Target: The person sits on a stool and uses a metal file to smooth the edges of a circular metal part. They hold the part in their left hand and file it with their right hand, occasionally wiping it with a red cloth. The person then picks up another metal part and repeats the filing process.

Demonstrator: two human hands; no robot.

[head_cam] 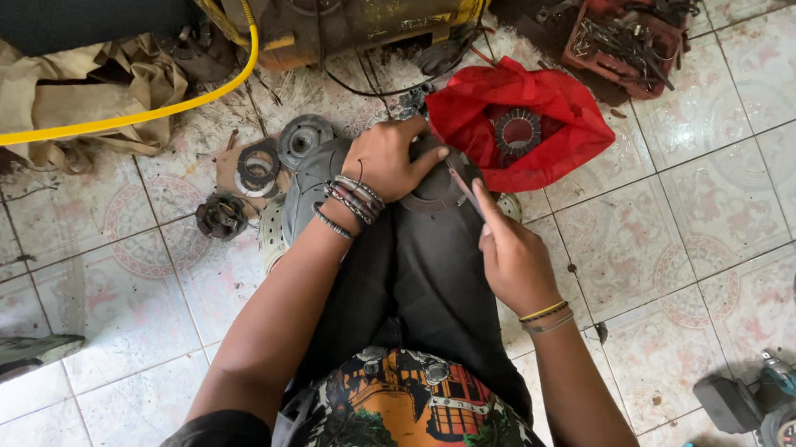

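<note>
The left hand (386,157) presses down on the round dark metal plate (433,190) on the person's knee, at twelve o'clock from the body, while the right hand (508,255) pinches a thin tool (465,189) that might slip and poke fingers.

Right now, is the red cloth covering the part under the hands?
No: the red cloth lies on the tiled floor beyond the dark round part, which the left hand presses uncovered.

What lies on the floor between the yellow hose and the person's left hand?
In the head view, between the yellow hose and the left hand lie a grey round metal part and flat rings on cardboard.
</note>
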